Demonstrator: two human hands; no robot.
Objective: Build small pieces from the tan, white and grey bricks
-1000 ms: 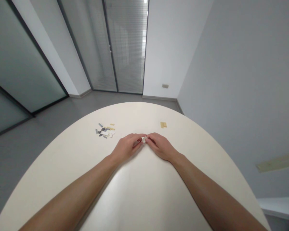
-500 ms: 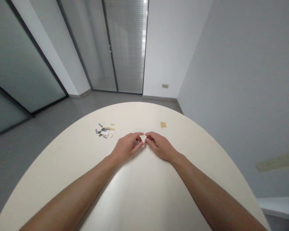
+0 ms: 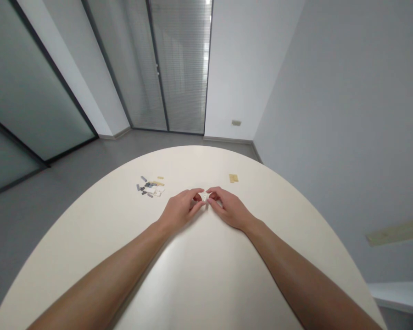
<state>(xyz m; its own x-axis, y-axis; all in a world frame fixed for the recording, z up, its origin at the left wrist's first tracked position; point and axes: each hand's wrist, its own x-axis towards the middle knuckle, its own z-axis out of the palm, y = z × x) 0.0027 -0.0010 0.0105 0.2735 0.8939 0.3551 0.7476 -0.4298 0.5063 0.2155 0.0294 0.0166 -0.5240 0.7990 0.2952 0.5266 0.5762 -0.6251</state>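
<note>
A small white building-brick piece [image 3: 204, 196], with what look like studs on it, is held between my two hands just above the table. The thumb and fingers of my left hand [image 3: 179, 208] pinch it from the left. From the opposite side, my right hand [image 3: 230, 209] closes thumb and fingertips on its right edge. Fingers cover parts of the piece, so its full shape is hidden. To the left of my left hand lies a loose pile of small bricks [image 3: 150, 189] in white, grey, black and tan. Some flat tan bricks [image 3: 233, 178] sit together beyond my right hand.
Everything rests on a round white table [image 3: 206, 275], whose curved far edge faces a glass door [image 3: 182, 82] with blinds. A grey wall [image 3: 347, 114] rises on the right. Grey floor [image 3: 103, 158] shows past the table's left side.
The white piece has turned slightly between my fingertips, and my fingers have shifted a little. The brick pile and the tan bricks have stayed put.
</note>
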